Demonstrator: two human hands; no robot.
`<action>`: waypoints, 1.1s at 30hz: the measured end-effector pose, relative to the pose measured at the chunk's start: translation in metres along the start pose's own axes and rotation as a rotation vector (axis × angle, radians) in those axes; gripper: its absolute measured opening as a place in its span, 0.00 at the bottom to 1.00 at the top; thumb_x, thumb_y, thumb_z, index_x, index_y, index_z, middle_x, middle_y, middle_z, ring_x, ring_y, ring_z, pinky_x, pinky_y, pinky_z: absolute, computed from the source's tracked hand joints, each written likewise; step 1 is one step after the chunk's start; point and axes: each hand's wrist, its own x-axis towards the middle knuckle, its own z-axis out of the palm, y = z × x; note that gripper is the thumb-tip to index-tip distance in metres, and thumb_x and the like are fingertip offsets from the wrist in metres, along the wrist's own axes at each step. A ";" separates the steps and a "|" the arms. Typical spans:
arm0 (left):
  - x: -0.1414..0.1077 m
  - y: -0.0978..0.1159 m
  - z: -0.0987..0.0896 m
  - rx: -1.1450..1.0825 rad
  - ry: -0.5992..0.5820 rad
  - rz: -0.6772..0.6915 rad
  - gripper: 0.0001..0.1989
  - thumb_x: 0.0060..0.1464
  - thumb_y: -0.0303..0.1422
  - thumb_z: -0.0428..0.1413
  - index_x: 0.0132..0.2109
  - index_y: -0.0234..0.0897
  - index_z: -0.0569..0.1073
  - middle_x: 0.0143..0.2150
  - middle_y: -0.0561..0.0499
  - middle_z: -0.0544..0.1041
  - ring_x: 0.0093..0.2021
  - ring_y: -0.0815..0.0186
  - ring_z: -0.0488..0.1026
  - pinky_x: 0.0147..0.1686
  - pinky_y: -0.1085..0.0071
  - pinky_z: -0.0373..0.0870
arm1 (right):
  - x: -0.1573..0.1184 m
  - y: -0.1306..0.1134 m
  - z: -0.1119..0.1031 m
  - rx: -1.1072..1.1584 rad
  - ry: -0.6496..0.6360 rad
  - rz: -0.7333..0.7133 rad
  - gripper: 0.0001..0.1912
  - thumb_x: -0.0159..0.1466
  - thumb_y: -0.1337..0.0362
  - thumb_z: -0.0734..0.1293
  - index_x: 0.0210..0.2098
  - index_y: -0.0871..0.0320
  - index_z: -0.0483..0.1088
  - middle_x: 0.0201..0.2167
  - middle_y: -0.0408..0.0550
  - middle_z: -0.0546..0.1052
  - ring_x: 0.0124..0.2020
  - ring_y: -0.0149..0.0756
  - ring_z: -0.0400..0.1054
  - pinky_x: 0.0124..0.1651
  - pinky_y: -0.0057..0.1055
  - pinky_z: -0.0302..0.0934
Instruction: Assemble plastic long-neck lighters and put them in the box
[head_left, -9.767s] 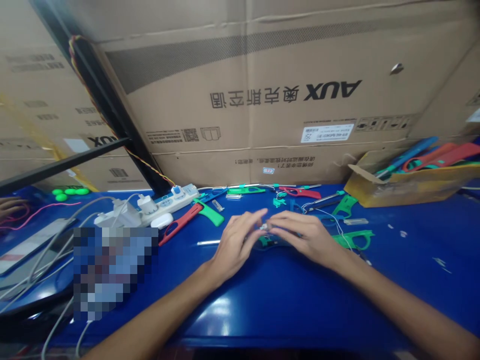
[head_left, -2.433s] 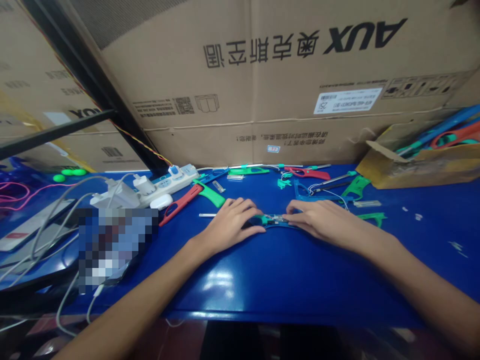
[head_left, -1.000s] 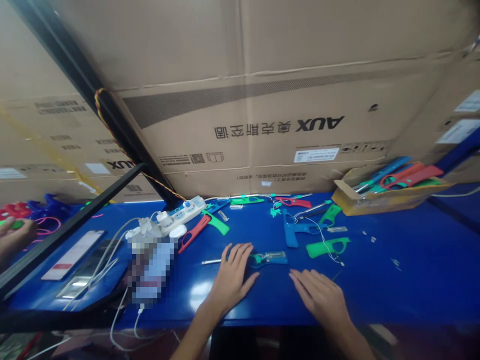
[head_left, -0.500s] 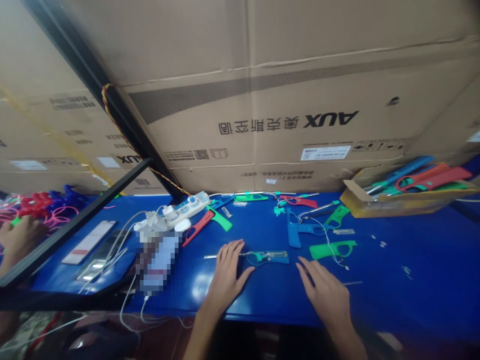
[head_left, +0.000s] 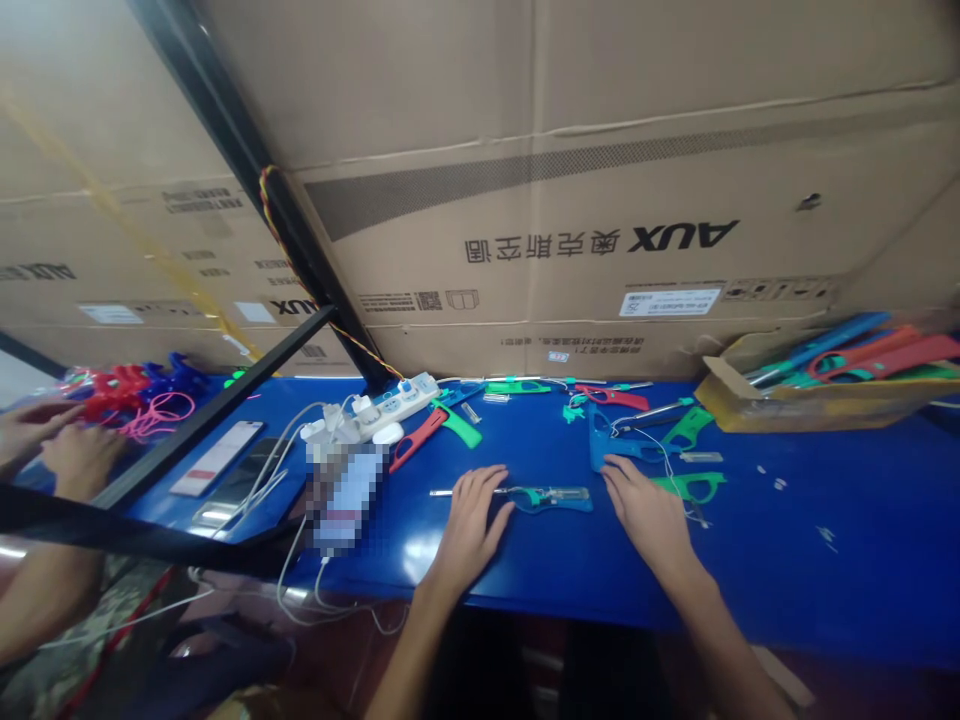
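My left hand (head_left: pixel 471 525) lies over the metal rod of a blue lighter half-shell (head_left: pixel 559 503), its fingers stretched out and thumb apart. A green trigger piece and a clear part sit in that shell. My right hand (head_left: pixel 649 510) is open, with its fingertips at the lower end of another blue shell (head_left: pixel 600 440); whether they touch it I cannot tell. Beside this hand lie a green shell (head_left: pixel 697 487), partly covered by it, a thin white wire and a second green shell (head_left: pixel 690 428).
A cardboard box (head_left: pixel 825 410) of coloured lighter shells stands at the right. Red shell (head_left: pixel 416 440), power strip (head_left: pixel 405 402) and phones (head_left: pixel 219 458) lie leftward. Behind the black frame bar (head_left: pixel 225 420), another person's hands are at red and blue pieces (head_left: pixel 120 390).
My right hand has moved away from me, up to the blue shell. My left hand stays on the lighter's rod. The view has shifted left, and a second hand of the other person appears.
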 end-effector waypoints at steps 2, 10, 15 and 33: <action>0.000 -0.001 0.000 -0.004 0.027 0.007 0.18 0.69 0.33 0.49 0.64 0.42 0.61 0.62 0.44 0.70 0.64 0.57 0.64 0.65 0.51 0.58 | -0.001 -0.003 -0.005 0.052 0.086 0.031 0.16 0.72 0.65 0.57 0.44 0.58 0.77 0.45 0.49 0.81 0.31 0.31 0.77 0.23 0.25 0.59; 0.001 -0.002 0.001 -0.028 0.039 0.008 0.18 0.69 0.32 0.49 0.63 0.42 0.61 0.63 0.43 0.69 0.64 0.57 0.64 0.64 0.53 0.59 | -0.003 -0.007 0.002 -0.075 -0.082 0.069 0.21 0.68 0.70 0.56 0.55 0.58 0.73 0.58 0.55 0.75 0.20 0.28 0.70 0.18 0.28 0.58; 0.002 -0.001 0.001 -0.041 0.049 0.017 0.18 0.69 0.32 0.49 0.63 0.41 0.61 0.62 0.44 0.69 0.64 0.58 0.64 0.64 0.54 0.59 | 0.009 -0.003 0.008 -0.070 -0.083 0.087 0.18 0.71 0.66 0.57 0.51 0.56 0.76 0.56 0.51 0.77 0.26 0.31 0.75 0.21 0.28 0.61; 0.001 0.003 -0.003 -0.071 0.109 0.007 0.27 0.69 0.37 0.51 0.70 0.44 0.53 0.69 0.41 0.61 0.69 0.56 0.58 0.65 0.53 0.59 | 0.005 -0.033 -0.060 0.643 0.272 0.293 0.12 0.69 0.55 0.64 0.44 0.57 0.72 0.16 0.33 0.57 0.17 0.27 0.53 0.25 0.26 0.55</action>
